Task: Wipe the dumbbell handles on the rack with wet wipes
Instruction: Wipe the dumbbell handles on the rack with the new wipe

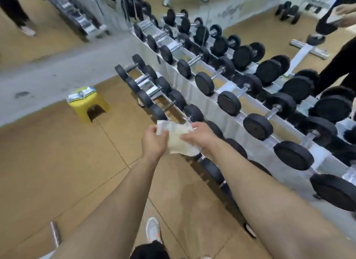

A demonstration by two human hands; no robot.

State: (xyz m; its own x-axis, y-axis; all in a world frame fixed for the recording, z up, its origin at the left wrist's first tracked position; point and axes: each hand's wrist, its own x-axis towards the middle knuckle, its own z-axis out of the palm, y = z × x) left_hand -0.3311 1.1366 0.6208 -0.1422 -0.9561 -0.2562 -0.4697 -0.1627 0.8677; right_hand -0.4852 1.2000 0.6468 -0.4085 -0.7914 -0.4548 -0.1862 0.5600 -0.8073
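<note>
Dumbbell handles [194,60] of bright chrome line the white metal rack [210,106] from 11 to 4 o'clock. Left grip [154,141] and right grip [200,137] pinch a crumpled white wet wipe [178,138], seemingly spreading it; next, wrap the nearest handle.

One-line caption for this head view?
Left hand and right hand grip a crumpled wet wipe in front of the dumbbell rack, yellow stool farther left.
</note>
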